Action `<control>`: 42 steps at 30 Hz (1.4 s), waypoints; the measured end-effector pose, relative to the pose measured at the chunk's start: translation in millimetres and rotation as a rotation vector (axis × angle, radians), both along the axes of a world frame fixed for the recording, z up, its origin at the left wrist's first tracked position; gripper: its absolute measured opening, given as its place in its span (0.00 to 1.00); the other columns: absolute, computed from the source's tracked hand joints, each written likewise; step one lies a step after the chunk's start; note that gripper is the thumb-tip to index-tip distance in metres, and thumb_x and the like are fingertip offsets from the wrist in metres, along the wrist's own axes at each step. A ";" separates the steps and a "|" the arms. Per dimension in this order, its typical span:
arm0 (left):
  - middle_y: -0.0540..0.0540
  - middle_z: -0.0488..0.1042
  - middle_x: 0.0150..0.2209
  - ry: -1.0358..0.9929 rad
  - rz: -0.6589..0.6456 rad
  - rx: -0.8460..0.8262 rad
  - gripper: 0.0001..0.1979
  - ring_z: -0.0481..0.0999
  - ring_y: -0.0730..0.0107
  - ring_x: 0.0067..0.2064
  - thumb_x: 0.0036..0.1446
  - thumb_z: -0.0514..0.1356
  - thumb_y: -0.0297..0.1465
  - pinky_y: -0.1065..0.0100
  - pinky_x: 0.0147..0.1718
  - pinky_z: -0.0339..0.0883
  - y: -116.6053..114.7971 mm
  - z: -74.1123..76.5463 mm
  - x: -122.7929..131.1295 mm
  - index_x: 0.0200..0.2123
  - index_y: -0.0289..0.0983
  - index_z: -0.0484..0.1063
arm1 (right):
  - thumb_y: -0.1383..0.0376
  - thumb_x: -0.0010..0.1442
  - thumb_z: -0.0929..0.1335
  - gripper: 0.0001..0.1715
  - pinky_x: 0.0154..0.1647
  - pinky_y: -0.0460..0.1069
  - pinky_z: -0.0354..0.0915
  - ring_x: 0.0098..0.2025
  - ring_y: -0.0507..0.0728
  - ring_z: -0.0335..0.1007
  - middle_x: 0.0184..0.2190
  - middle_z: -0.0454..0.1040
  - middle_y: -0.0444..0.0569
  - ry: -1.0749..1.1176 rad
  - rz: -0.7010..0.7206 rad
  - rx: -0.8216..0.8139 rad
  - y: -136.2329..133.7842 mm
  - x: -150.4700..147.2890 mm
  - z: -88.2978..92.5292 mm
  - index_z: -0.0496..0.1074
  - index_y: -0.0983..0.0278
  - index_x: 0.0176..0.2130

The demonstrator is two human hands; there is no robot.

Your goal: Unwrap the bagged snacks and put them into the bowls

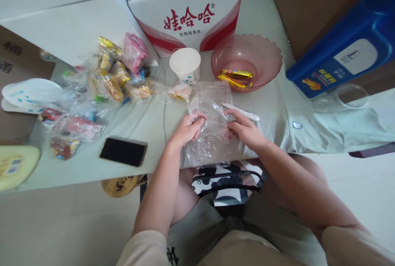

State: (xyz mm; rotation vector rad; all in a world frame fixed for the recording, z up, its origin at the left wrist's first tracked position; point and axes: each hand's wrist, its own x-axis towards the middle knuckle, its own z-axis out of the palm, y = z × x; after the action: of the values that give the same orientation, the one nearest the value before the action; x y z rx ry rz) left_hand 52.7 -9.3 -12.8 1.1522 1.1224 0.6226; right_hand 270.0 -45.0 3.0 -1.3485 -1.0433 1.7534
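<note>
A clear plastic bag (212, 134) lies crumpled at the table's near edge, in front of me. My left hand (187, 129) pinches its left side with curled fingers. My right hand (245, 128) grips its right side, fingers closed on the plastic. A white pen-like stick (243, 112) lies just beyond my right hand. Behind the bag stand a white paper cup (185, 64) and a pink glass bowl (247, 61) with a few wrapped snacks (236, 78) inside.
Several bagged snacks (114, 78) are heaped at the left. A black phone (123, 151) lies near the front edge. A white carton with red lettering (188, 8) stands behind, a blue box (345, 39) and a clear glass (352, 95) at the right. White paper plates (29, 93) sit far left.
</note>
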 end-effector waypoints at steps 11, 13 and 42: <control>0.53 0.74 0.20 -0.256 0.215 -0.029 0.16 0.70 0.75 0.18 0.41 0.72 0.39 0.74 0.17 0.61 -1.3 10.4 0.9 0.29 0.39 0.72 | 0.60 0.49 0.69 0.07 0.23 0.48 0.60 0.20 0.49 0.60 0.23 0.70 0.41 0.056 -0.232 0.156 0.9 -7.0 -15.9 0.68 0.59 0.29; 0.52 0.73 0.21 -0.283 0.261 -0.018 0.13 0.70 0.74 0.20 0.40 0.72 0.37 0.73 0.18 0.63 -0.5 11.8 0.1 0.25 0.38 0.73 | 0.62 0.48 0.69 0.08 0.24 0.48 0.60 0.21 0.48 0.61 0.28 0.73 0.41 0.102 -0.275 0.148 0.8 -8.5 -16.5 0.71 0.59 0.33; 0.51 0.78 0.28 -0.304 0.240 -0.207 0.20 0.78 0.72 0.29 0.37 0.76 0.31 0.72 0.29 0.71 3.4 5.6 1.6 0.33 0.36 0.72 | 0.58 0.50 0.73 0.33 0.36 0.49 0.68 0.32 0.51 0.70 0.54 0.72 0.49 -0.002 -0.364 0.225 7.7 -6.1 -19.2 0.60 0.55 0.52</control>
State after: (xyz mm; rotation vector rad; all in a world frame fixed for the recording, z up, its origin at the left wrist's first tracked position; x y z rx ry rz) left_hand 54.3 -5.8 -7.2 0.7229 1.0412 0.8175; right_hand 263.9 -37.3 -16.2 -1.3025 -0.8985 1.3272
